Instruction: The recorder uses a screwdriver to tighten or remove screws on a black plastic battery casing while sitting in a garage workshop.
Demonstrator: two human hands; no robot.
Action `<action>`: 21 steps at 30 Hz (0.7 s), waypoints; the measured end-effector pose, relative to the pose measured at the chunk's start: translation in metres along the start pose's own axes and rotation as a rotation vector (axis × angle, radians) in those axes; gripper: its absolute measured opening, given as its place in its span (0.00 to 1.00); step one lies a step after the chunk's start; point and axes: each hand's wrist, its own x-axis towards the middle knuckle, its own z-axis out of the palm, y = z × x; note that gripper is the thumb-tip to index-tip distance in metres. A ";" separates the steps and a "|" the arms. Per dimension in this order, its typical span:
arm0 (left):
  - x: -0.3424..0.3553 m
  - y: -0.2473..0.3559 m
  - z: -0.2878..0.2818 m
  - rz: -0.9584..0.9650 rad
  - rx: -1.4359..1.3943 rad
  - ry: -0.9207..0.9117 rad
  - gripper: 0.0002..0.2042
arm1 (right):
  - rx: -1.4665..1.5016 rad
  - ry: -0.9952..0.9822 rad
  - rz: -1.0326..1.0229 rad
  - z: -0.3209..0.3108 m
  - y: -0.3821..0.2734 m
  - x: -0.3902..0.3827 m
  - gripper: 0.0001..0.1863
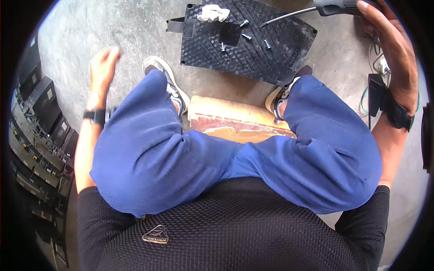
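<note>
I am seeing my right hand (392, 54) wrapping its fingers (368, 12) around the grey handle of a screwdriver (316, 9), its shaft reaching over the black mat (275, 49) lying on the floor (113, 27). My left hand (103, 61) is hanging blurred above the floor, fingers loosely curled, holding nothing. Bolts (246, 36) and a white rag (213, 13) are sitting on the mat; my knees are blocking a cardboard piece (235, 119).
</note>
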 end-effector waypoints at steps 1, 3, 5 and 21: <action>-0.035 -0.069 -0.005 -0.214 0.142 -0.042 0.14 | 0.020 -0.027 0.027 0.028 0.007 -0.001 0.08; -0.132 0.058 0.006 -0.178 -0.008 -0.339 0.11 | -0.165 -0.011 -0.012 0.048 -0.009 -0.056 0.10; -0.152 0.069 -0.005 -0.215 0.006 -0.334 0.11 | -0.295 -0.068 -0.097 0.064 -0.029 -0.068 0.12; -0.198 0.092 0.030 -0.297 -0.001 -0.507 0.11 | -0.618 -0.257 -0.157 0.106 -0.072 -0.095 0.18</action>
